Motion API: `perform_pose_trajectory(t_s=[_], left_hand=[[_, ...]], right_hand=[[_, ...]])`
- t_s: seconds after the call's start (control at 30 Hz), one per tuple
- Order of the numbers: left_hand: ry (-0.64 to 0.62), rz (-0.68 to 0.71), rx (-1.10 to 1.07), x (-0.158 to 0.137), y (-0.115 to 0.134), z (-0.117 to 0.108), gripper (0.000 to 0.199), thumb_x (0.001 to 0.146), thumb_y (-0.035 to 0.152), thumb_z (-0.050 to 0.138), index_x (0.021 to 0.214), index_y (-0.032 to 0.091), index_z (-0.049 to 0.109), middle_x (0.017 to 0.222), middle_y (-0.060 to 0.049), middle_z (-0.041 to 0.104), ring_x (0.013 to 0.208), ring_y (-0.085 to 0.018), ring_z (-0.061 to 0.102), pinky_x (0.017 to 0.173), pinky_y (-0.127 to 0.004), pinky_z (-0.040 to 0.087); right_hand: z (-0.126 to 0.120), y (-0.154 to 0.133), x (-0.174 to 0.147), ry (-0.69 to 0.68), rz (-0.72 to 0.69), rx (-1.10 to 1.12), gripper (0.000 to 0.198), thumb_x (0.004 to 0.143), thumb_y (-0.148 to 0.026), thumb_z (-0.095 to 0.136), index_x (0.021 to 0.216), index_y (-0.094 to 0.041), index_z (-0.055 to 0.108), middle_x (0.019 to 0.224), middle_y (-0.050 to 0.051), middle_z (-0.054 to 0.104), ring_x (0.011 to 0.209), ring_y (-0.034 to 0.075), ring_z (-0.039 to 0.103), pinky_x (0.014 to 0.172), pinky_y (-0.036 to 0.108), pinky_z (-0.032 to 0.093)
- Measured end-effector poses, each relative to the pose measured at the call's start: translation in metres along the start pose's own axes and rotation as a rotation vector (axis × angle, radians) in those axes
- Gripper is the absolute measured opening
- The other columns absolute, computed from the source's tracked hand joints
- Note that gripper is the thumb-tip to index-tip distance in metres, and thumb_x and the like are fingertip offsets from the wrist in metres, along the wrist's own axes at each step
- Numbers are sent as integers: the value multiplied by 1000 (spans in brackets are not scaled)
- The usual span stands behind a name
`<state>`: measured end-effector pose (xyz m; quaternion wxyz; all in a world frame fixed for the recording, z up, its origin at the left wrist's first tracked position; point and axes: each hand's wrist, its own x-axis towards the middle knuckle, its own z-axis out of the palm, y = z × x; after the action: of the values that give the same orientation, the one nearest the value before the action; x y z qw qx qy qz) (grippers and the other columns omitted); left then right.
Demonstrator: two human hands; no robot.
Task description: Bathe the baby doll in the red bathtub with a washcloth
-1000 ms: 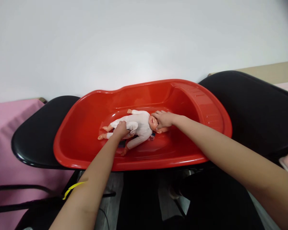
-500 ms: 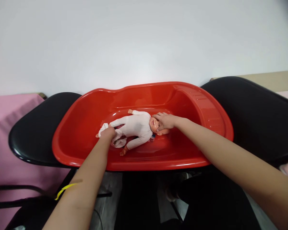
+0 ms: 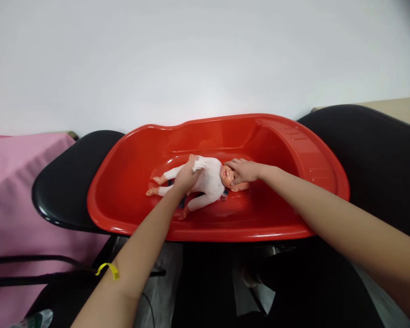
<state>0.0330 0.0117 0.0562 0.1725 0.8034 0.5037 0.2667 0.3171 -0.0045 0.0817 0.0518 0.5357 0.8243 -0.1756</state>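
A baby doll (image 3: 210, 175) with a white cloth body lies on its back in a red baby bathtub (image 3: 123, 157), head to the right and feet to the left. My right hand (image 3: 246, 171) is around the doll's head, thumb on the near side and fingers over the far side. Above the doll's body is my left hand (image 3: 186, 179), closed on a bunched white cloth (image 3: 199, 164). Whether that cloth touches the doll's chest I cannot tell. Something dark and partly hidden lies under the doll.
The tub rests across two black chair seats, a left one (image 3: 71, 182) and a right one (image 3: 369, 168). A pink cloth (image 3: 23, 173) drapes over something at the left. Behind the tub stands a white wall (image 3: 205, 59). A yellow band (image 3: 108, 269) shows at my left forearm.
My left hand has moved right with the white cloth, from the doll's legs to over its body. My right hand stays on the doll's head. The view has shifted slightly.
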Motion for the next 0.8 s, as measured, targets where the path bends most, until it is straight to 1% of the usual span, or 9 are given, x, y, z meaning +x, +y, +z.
perform_pose_trajectory(t_s=[0.07,0.13,0.2,0.3,0.43,0.57,0.63,0.73,0.8], left_hand=[[-183,121,16,-1,0,22,67,96,44,51,157,18,43,166,-10,39,156,-25,31,128,-37,27],[-300,154,113,-4,-3,41,69,95,39,49,159,16,40,170,-10,31,159,-26,22,130,-37,20],[-318,134,209,-7,-8,54,68,95,32,43,160,13,37,172,-12,26,161,-28,16,131,-42,17],[-259,70,266,-8,-14,63,71,94,27,39,163,10,29,173,-15,19,161,-30,12,130,-48,18],[-233,-31,272,-4,-27,58,69,98,29,35,164,13,25,174,-13,18,161,-29,13,130,-47,19],[-240,-115,301,0,-40,47,66,100,29,33,165,15,27,173,-11,23,160,-28,17,129,-45,20],[-241,-148,326,2,-43,42,64,101,30,34,164,18,30,172,-10,25,160,-28,19,128,-46,21],[-242,-190,369,5,-46,36,61,102,30,31,162,15,35,171,-12,27,159,-28,20,129,-50,19],[-221,-228,394,5,-51,31,59,103,31,31,160,17,38,169,-12,32,158,-30,23,128,-53,21]], right_hand=[[-1,-2,-1,-9,19,-3,92,73,-56,76,154,-28,43,150,15,49,134,41,50,104,49,47],[-1,-3,-1,-10,25,-5,93,73,-56,76,155,-28,42,150,15,49,135,41,50,104,49,47],[-1,-3,0,-7,22,-3,93,73,-56,76,155,-27,42,150,16,49,135,41,50,104,50,47],[0,-2,1,0,20,6,90,73,-56,76,153,-29,44,149,15,50,134,41,50,103,50,47],[1,1,2,1,11,13,88,74,-56,75,152,-28,44,148,15,51,134,41,50,102,51,48],[3,4,4,8,-3,40,88,73,-56,75,151,-28,45,146,15,52,133,41,50,101,51,48],[4,6,4,8,-13,44,87,75,-56,74,152,-28,45,147,14,52,133,41,50,102,51,48],[5,8,5,11,-14,60,87,74,-57,75,152,-29,45,146,14,52,132,41,51,102,51,48],[6,9,5,16,-18,76,89,73,-57,76,152,-30,45,145,14,52,131,41,51,101,51,48]])
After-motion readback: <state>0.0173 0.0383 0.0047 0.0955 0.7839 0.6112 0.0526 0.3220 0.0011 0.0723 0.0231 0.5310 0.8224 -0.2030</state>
